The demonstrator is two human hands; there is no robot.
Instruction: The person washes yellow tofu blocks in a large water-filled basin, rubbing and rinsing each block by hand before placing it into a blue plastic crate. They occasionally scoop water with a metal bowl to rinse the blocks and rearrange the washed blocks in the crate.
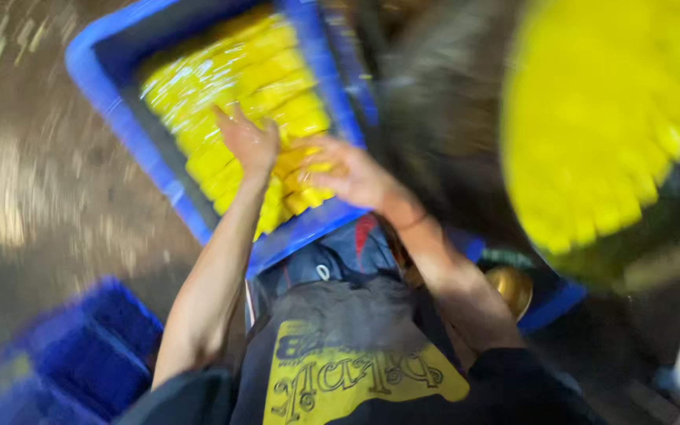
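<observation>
Hands at work: I see my left hand (pixel 249 142) spread flat and right hand (pixel 348 175) loosely open on yellow packets (pixel 229 79) inside the blue crate (pixel 107 86); gripping 1 seems next.

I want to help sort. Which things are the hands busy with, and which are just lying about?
In use:
left hand, flat on the yellow pieces
right hand, also on them
blue crate holding the pieces

Lying about:
second blue crate at lower left
big yellow heap at right
brass-coloured bowl
</observation>
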